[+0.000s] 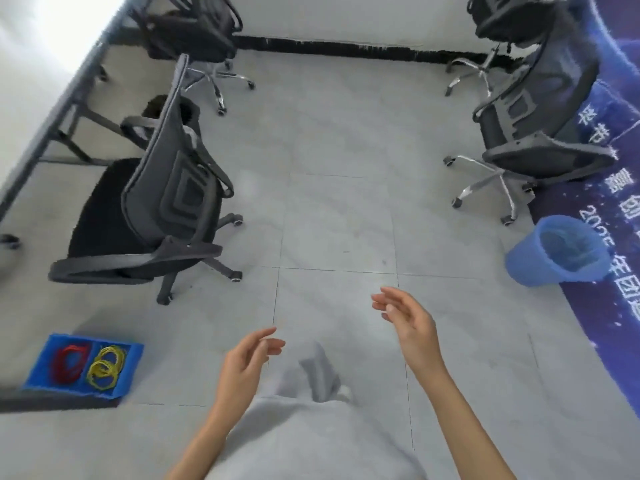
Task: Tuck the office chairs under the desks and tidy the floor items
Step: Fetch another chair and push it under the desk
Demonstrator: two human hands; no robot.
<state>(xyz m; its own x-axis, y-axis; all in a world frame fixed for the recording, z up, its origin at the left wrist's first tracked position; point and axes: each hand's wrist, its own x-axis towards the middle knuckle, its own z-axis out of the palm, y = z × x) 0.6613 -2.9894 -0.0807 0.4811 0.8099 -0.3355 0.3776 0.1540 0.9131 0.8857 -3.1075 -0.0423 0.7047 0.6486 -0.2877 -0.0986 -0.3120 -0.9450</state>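
The floor [339,216] is made of light grey tiles with thin joints. On it, at the left, an office chair [162,202] stands on its castors beside the desk [69,98], and a second chair [194,32] stands further back along the same desk. At the right, two more chairs [533,133] stand on chrome star bases. Near them a blue bucket [557,251] lies tipped on its side, at the edge of a dark blue printed banner [609,306] spread on the floor. At the lower left sits a blue tray [45,355], holding red bands in one compartment and yellow bands in the other.

far-right chair [519,19]: top cropped | desk [52,109]: mostly off-frame | banner [616,202]: text cut off
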